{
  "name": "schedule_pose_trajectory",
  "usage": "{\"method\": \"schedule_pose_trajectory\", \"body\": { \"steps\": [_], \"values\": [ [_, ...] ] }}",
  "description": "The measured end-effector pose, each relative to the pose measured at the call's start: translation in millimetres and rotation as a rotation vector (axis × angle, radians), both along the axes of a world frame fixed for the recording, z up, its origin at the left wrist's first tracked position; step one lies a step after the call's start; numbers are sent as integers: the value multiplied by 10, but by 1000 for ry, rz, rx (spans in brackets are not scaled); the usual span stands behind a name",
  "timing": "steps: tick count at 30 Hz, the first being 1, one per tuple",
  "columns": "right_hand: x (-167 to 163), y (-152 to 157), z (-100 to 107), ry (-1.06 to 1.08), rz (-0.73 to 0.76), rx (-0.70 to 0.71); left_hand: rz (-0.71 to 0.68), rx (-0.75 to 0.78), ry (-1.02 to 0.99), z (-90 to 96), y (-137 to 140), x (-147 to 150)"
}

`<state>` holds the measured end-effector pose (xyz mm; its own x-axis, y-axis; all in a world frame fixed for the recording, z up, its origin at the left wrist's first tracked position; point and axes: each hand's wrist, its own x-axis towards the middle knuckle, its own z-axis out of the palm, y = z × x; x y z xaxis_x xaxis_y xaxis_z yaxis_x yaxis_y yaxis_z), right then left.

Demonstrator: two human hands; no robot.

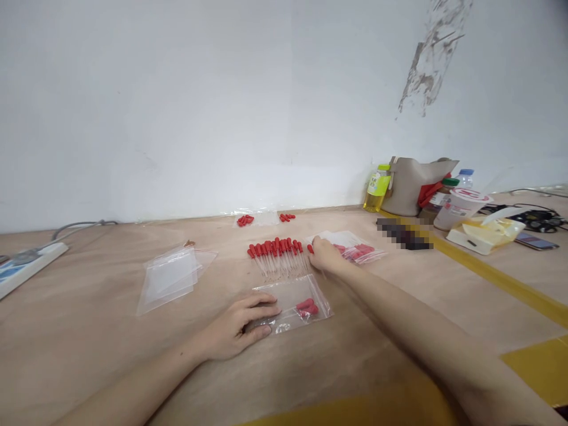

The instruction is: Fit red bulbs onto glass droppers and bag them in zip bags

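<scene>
My left hand point(242, 325) lies with fingers apart on the left side of a clear zip bag point(290, 290). Inside that bag, toward its right end, are a few red rubber bulbs point(307, 307); the rest of what they belong to is hard to make out. Beyond the bag is a row of droppers point(277, 254), red bulbs pointing away and thin clear stems toward me. At the row's right end, my right hand point(327, 255) is closed, with the red bulb of a dropper point(310, 249) at its fingertips. Its fingers partly hide that dropper.
Flat zip bags point(173, 275) lie at left, and filled bags point(359, 251) with red bulbs lie right of my right hand. More droppers point(261, 219) rest by the wall. At right stand a yellow drink bottle point(377, 188), a cup point(461, 210) and a tissue pack point(486, 235). A power strip point(31, 269) sits far left.
</scene>
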<state>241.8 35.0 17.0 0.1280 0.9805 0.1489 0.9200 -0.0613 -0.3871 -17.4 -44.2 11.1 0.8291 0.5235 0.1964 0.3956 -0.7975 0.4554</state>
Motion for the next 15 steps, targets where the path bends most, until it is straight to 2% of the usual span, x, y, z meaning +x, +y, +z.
{"method": "schedule_pose_trajectory", "body": {
  "steps": [4,7,9,11,13,15],
  "values": [
    [-123,65,43,-7,-48,-17,5,3,28,13,-17,-4],
    [22,11,123,68,29,80,7,1,33,17,-19,-2],
    [192,-83,166,276,130,180,6,10,18,10,-12,0],
    [351,-212,165,592,183,212,10,18,1,-1,-4,2],
    [449,-347,106,825,170,239,10,21,-11,-10,2,3],
    [472,-454,3,955,118,294,6,19,-15,-12,3,3]
  ]
}}
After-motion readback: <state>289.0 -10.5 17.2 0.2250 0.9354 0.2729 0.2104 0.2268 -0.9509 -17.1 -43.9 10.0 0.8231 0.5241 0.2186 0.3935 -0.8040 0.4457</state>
